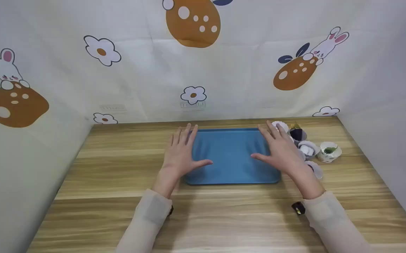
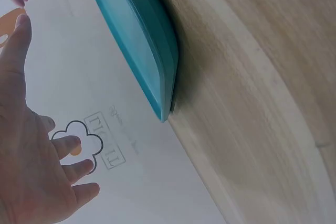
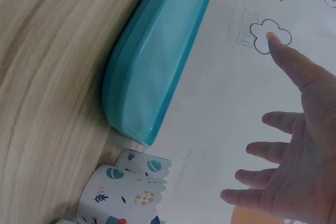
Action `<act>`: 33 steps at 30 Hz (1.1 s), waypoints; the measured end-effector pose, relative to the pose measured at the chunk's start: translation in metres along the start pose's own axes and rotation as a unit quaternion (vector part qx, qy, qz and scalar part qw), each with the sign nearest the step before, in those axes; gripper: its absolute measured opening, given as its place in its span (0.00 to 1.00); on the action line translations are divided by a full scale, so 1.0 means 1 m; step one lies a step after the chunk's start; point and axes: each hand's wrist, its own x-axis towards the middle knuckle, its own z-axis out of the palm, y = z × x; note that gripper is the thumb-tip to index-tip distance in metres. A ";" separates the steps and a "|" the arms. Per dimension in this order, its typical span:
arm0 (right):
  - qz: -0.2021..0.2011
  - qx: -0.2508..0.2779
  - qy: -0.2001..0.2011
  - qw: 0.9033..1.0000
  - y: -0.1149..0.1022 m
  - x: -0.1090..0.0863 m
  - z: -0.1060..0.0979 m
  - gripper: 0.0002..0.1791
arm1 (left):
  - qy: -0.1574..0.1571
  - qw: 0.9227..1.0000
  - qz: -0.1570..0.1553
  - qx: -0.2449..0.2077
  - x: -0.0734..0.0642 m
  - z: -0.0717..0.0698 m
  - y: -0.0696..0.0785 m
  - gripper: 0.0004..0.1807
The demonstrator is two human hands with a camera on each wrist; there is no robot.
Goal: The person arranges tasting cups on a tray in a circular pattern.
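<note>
A blue rectangular tray (image 1: 229, 156) lies on the wooden table, with nothing on it. My left hand (image 1: 180, 153) hovers above the tray's left edge, fingers spread and thumb pointing inward; the left wrist view shows that hand (image 2: 37, 145) apart from the tray (image 2: 142, 40). Over the tray's right side is my right hand (image 1: 280, 151), its fingers also spread and holding nothing. In the right wrist view, the right hand (image 3: 299, 145) is likewise raised away from the tray (image 3: 157, 61).
Right of the tray stand several paper cups, partly hidden by the right hand: one with something green (image 1: 329, 151), one with white contents (image 1: 307, 149), one with dark contents (image 1: 298, 134). A patterned cloth (image 1: 231, 70) hangs behind and beside the wooden table (image 1: 118, 182).
</note>
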 end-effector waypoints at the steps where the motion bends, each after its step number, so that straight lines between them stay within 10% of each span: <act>1: -0.001 -0.004 0.001 1.000 0.001 -0.001 0.000 0.54 | -0.003 1.000 0.002 -0.005 -0.001 0.000 -0.001 0.67; 33: -0.008 0.042 0.001 0.999 0.016 -0.022 -0.007 0.46 | -0.100 0.991 0.005 -0.088 -0.025 0.005 -0.024 0.65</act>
